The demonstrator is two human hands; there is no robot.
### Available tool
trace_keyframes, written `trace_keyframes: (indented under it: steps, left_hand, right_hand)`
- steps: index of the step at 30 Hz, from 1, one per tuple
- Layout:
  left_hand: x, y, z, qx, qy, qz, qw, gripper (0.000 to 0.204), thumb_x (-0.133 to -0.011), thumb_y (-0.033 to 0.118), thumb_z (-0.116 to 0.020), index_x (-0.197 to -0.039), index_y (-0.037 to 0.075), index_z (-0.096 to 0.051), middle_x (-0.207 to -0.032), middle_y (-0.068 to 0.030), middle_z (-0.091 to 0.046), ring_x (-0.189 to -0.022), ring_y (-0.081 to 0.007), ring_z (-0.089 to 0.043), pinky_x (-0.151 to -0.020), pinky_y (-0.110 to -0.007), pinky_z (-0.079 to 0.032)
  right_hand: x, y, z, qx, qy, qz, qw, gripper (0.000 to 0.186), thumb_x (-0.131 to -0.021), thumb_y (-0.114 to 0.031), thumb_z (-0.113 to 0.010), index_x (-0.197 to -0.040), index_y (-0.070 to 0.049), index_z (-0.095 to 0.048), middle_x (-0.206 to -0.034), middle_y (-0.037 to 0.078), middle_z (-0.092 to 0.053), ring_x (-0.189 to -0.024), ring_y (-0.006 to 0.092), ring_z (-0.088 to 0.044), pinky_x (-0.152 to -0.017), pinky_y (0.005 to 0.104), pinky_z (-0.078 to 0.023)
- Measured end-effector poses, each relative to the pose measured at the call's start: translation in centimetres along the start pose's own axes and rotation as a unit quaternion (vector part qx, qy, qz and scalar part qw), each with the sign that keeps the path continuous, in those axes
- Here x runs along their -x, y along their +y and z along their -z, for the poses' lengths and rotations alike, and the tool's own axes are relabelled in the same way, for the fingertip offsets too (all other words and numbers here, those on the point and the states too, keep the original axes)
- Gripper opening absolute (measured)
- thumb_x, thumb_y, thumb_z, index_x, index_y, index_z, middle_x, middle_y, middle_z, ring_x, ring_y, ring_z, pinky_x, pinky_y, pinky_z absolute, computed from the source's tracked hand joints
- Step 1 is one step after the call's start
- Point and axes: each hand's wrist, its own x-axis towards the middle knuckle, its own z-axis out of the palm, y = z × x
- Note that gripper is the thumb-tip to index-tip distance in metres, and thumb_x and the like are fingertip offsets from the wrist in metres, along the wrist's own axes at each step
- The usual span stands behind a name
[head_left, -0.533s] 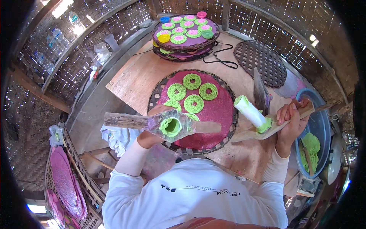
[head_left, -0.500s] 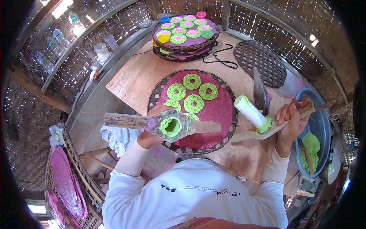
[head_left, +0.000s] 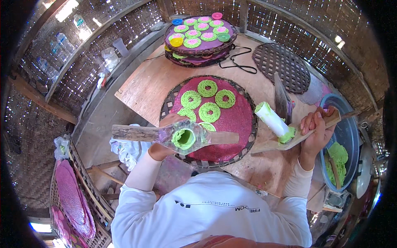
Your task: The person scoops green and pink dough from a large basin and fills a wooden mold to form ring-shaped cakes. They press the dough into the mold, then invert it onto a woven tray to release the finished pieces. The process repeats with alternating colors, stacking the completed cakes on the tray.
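Note:
My left hand [head_left: 160,152] is wrapped round a wooden press [head_left: 134,133] with a round hole lined in green dough; the press covers most of that hand. It hangs over the near left part of a round woven tray [head_left: 250,142] with a dark pink sheet. Several green rings of piped dough [head_left: 209,112] lie on the sheet, one partly hidden under the press. To the right, my right hand [head_left: 315,134] grips the end of a wooden plunger [head_left: 269,145]. A white cylinder [head_left: 275,122] smeared with green dough sticks up from it, tilted to the left, apart from the press.
A blue basin [head_left: 354,165] with green dough [head_left: 339,159] and a wooden stick stands at the right. Stacked trays [head_left: 198,53] of green-and-pink rings sit at the back, beside a black cord [head_left: 238,62] and a bare woven tray [head_left: 282,68]. A white cloth [head_left: 128,149] lies left.

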Motion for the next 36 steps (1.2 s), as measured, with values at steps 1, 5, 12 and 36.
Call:
trace_keyframes:
  steps: [1, 5, 12, 36]
  left_hand:
    - [0.1, -0.2, -0.1, 0.006, 0.0, -0.003, 1.0, 0.045, -0.059, 0.027, -0.073, -0.093, 0.003, -0.058, -0.085, -0.0093, -0.059, -0.075, -0.0268, -0.056, -0.069, -0.038, -0.043]
    - [2.1, -0.6, -2.8, 0.144, 0.007, 0.068, 0.987, 0.038, -0.064, 0.017, -0.074, -0.096, 0.005, -0.057, -0.092, -0.0073, -0.056, -0.082, -0.0209, -0.054, -0.077, -0.034, -0.044]
    - [-1.3, 1.2, -9.9, 0.557, 0.136, 0.168, 0.802, 0.038, -0.083, 0.025, -0.058, -0.114, 0.007, -0.047, -0.127, -0.0066, -0.038, -0.119, -0.0221, -0.038, -0.096, -0.033, -0.034]
    - [-4.3, 0.3, -4.3, 0.664, 0.166, 0.095, 0.723, 0.018, -0.081, 0.024, -0.058, -0.078, 0.012, -0.045, -0.092, 0.0009, -0.037, -0.095, -0.0163, -0.041, -0.088, -0.033, -0.036]
  right_hand:
    - [0.0, 0.0, 0.2, 0.003, 0.002, 0.003, 1.0, 0.02, -0.082, 0.002, -0.044, -0.095, -0.01, -0.034, -0.065, 0.002, -0.037, -0.039, 0.0084, -0.036, -0.038, 0.0233, -0.036]
    - [-1.1, 0.7, 0.8, -0.055, 0.05, 0.059, 0.995, 0.019, -0.082, -0.002, -0.045, -0.095, -0.013, -0.038, -0.061, 0.0, -0.036, -0.041, 0.0082, -0.035, -0.038, 0.0227, -0.035]
    - [-2.1, 9.7, -1.6, -0.3, 0.229, -0.06, 0.924, 0.013, -0.083, -0.011, -0.045, -0.074, -0.013, -0.036, -0.058, -0.001, -0.036, -0.047, 0.0107, -0.036, -0.045, 0.0261, -0.038]
    - [4.0, 0.2, -3.7, 0.452, -0.213, 0.199, 0.843, 0.03, -0.071, -0.004, -0.058, -0.099, -0.011, -0.065, -0.105, 0.009, -0.054, -0.098, 0.0258, -0.048, -0.086, 0.0379, -0.033]
